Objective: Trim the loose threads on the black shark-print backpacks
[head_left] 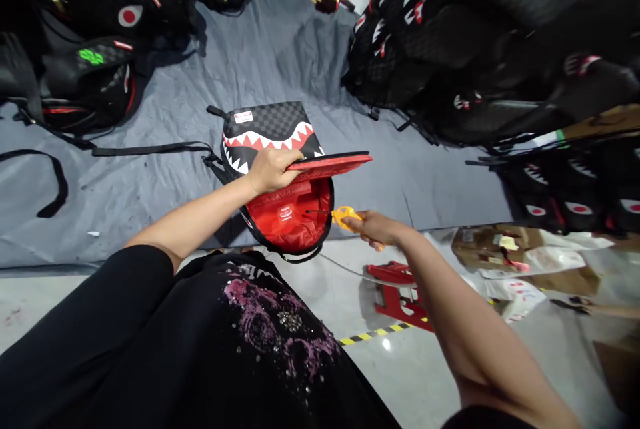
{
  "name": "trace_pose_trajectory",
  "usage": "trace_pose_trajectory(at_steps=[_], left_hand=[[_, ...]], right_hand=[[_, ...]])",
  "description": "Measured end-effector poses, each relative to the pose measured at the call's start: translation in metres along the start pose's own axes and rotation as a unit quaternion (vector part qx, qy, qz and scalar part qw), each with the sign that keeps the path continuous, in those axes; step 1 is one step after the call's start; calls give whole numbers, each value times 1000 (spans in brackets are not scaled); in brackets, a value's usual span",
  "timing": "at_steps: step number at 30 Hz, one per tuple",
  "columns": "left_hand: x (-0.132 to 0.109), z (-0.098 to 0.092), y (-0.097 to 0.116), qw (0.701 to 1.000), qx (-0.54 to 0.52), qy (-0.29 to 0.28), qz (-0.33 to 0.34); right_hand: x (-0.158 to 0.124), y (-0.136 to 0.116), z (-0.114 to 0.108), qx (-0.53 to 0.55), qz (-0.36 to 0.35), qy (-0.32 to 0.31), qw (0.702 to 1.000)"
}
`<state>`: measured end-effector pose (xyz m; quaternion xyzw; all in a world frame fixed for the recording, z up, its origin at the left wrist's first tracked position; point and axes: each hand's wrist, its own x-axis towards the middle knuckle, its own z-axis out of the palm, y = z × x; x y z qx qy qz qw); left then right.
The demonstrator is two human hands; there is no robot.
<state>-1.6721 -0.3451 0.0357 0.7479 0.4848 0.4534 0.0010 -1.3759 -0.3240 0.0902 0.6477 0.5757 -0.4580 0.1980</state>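
Observation:
A small black checkered backpack (270,119) with a red-and-white shark-mouth print lies on the grey cloth in front of me. Its top is unzipped, and the red lining (295,215) with a sewn-in label shows. My left hand (273,171) is closed on the edge of the raised lid flap (335,163), holding it up. In my right hand (377,227), at the right of the opening, are yellow-orange-handled scissors (346,217). Their thin dark tip reaches over the rim into the bag. Part of the handle is hidden by my fingers.
Grey cloth (280,49) covers the table. Black bags (150,9) stand at the left, and a large pile of them (440,35) is at the right. A loose black strap (150,149) runs leftward. Below the table edge are a red stool (400,289) and cardboard boxes (495,249).

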Motion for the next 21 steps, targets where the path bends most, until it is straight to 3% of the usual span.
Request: trace_pose_trajectory(at_steps=[6, 9, 12, 14, 15, 16, 18, 20, 21], left_hand=[[-2, 0, 1, 1000, -2, -13, -28], [-1, -10, 14, 998, -6, -42, -44], [-14, -36, 32, 985, -56, -161, -37], [-39, -54, 32, 961, -112, -247, -45], [-56, -59, 28, 954, -130, -257, -81], [-73, -59, 21, 951, -137, -233, -151], [-107, -49, 8, 920, -145, -124, -343], [-130, -23, 6, 849, -196, -32, -490], [-135, -6, 8, 817, -237, -13, -525]], right_hand=[[2, -6, -3, -59, 7, 4, 998], [1, -3, 5, -71, 38, -5, 997], [-2, 19, 17, 3, 39, 29, 999], [-8, 49, 29, 117, 2, 33, 993], [-13, 67, 37, 183, -9, 20, 983], [-18, 85, 46, 249, -25, 9, 968], [-25, 114, 67, 309, -37, 35, 950], [-20, 125, 80, 225, -77, 36, 971], [-11, 122, 82, 132, -107, -2, 985]])
